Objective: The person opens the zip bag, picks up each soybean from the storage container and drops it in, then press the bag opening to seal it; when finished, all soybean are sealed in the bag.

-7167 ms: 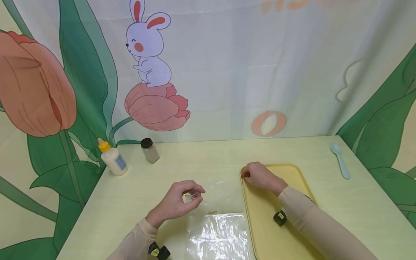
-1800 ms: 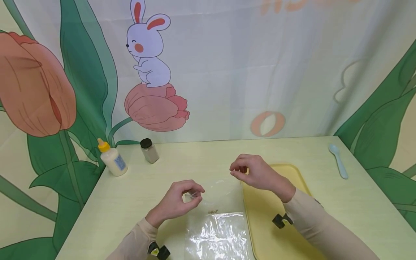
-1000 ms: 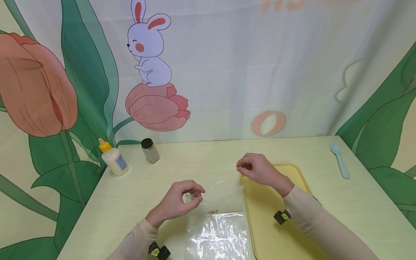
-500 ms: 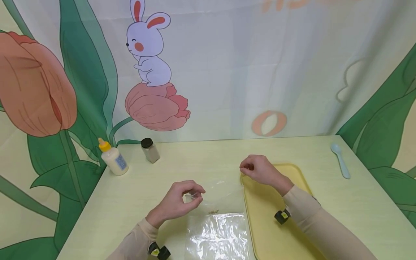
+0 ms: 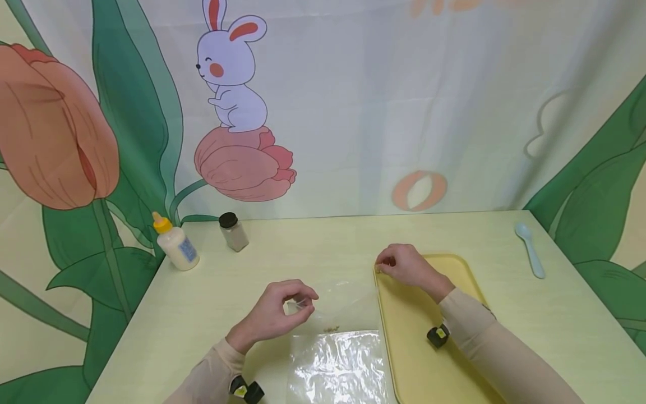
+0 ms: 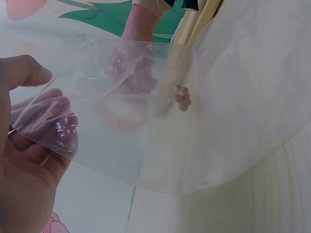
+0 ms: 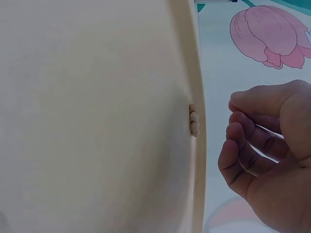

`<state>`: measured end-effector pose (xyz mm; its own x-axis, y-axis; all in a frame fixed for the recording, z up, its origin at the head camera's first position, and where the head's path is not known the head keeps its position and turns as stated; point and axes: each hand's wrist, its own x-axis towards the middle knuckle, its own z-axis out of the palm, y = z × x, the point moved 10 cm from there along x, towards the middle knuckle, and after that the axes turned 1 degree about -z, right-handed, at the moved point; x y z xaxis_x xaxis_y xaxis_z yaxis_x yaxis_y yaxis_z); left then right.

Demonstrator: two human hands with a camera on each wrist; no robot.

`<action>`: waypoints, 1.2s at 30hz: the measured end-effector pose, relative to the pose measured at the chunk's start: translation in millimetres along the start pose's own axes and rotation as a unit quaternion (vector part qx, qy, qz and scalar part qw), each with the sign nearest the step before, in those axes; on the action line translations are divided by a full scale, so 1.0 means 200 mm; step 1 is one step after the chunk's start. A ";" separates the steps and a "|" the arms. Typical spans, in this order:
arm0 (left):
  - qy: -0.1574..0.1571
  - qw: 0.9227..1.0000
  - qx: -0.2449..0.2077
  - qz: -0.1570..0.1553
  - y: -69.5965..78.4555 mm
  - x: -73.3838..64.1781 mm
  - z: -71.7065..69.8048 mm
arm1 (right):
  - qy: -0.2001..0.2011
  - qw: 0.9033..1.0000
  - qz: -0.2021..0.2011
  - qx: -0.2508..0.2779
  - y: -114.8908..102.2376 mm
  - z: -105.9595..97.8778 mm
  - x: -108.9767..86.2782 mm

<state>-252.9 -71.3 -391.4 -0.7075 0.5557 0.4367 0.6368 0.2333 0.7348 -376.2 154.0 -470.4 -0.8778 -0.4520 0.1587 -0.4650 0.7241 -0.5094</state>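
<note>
My left hand (image 5: pixel 272 311) pinches one side of a clear plastic bag (image 5: pixel 338 367) at its mouth; in the left wrist view the film (image 6: pixel 121 160) stretches away from thumb and fingers. Through the plastic shows a small cluster of round tan bean-like balls (image 6: pixel 182 98). My right hand (image 5: pixel 406 265) hovers at the far left corner of a yellow tray (image 5: pixel 421 342). Several similar balls (image 7: pixel 194 121) line the inside of the tray's rim, just beside its fingers in the right wrist view. Those fingers are loosely curled, with nothing visible between thumb and forefinger.
At the back left stand a white glue bottle (image 5: pixel 178 249) with a yellow cap and a small black-lidded jar (image 5: pixel 234 233). A pale blue spoon (image 5: pixel 530 249) lies at the right. Behind the table hangs a printed curtain (image 5: pixel 333 112).
My right hand, which was left of the tray's corner with thumb and forefinger apart, has moved right and down to the corner. My left hand keeps its hold on the bag.
</note>
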 end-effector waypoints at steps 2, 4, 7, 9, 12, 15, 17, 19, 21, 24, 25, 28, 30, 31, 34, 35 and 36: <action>0.000 1.000 0.002 -0.004 0.00 0.00 0.00 | -0.003 1.000 0.004 -0.002 0.02 0.01 0.00; 0.000 1.000 0.002 -0.007 -0.01 0.00 0.00 | -0.004 1.000 0.006 -0.003 0.03 0.03 0.00; -0.001 1.000 0.002 -0.010 -0.01 -0.01 0.00 | -0.005 1.000 0.010 -0.002 0.04 0.04 0.00; -0.001 1.000 0.003 -0.011 -0.01 -0.01 0.00 | -0.007 1.000 0.012 -0.001 0.05 0.04 0.00; -0.003 1.000 0.003 -0.012 -0.01 -0.01 0.00 | -0.011 1.000 0.010 -0.004 0.05 0.04 0.00; -0.005 1.000 0.005 -0.011 -0.01 -0.01 0.00 | -0.012 1.000 0.009 -0.013 0.04 0.05 0.00; -0.006 1.000 0.005 -0.009 -0.01 -0.01 0.01 | -0.014 1.000 0.011 -0.016 0.05 0.05 0.00; -0.007 1.000 0.006 -0.008 -0.01 -0.01 0.01 | -0.016 1.000 0.015 -0.016 0.05 0.05 0.00; -0.007 1.000 0.005 -0.008 -0.01 -0.01 0.01 | -0.019 1.000 0.015 -0.019 0.05 0.05 -0.01; -0.007 1.000 0.005 -0.006 0.00 -0.01 0.01 | -0.025 0.999 0.018 -0.022 0.05 0.06 0.00; -0.008 1.000 0.003 -0.004 0.00 -0.01 0.01 | -0.026 0.999 0.018 -0.025 0.05 0.06 0.00; -0.008 1.000 0.002 -0.002 0.00 -0.01 0.01 | -0.031 0.999 0.016 -0.033 0.05 0.07 0.00; -0.008 1.000 0.003 -0.001 0.00 -0.01 0.01 | -0.033 0.999 0.015 -0.039 0.05 0.07 0.00; -0.009 1.000 0.003 -0.001 0.00 -0.01 0.01 | -0.034 0.998 0.014 -0.043 0.06 0.08 0.00; -0.008 1.000 0.005 -0.002 0.00 -0.01 0.01 | -0.040 0.998 0.014 -0.051 0.06 0.09 0.00; -0.008 1.000 0.005 -0.002 0.00 -0.01 0.01 | -0.042 0.998 0.012 -0.055 0.06 0.09 0.00; -0.008 1.000 0.005 -0.003 0.00 -0.01 0.01 | -0.044 0.997 0.009 -0.058 0.06 0.09 0.00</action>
<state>-251.8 -71.2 -393.3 -0.7065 0.5662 0.4245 0.6356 0.2440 0.7324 -379.2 153.4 -492.8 -0.8749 -0.4788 0.0735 -0.4642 0.7854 -0.4094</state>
